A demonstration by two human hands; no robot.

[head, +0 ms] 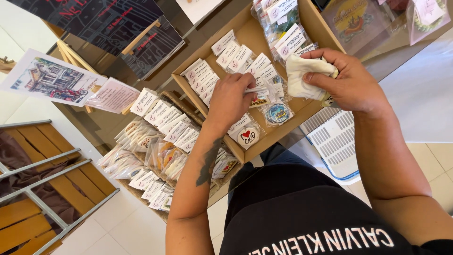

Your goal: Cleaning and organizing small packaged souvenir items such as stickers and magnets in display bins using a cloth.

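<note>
Left hand (231, 97) pinches a packaged keychain (261, 89) inside the cardboard box (321, 30) — box sits on the glass surface (406, 47). Right hand (351, 80) clenches a white cloth (302, 75) just beside, over the box's near edge.

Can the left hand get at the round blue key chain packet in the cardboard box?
Probably yes. The left hand is already in the cardboard box, right beside the round blue key chain packet, which lies uncovered on top.
</note>
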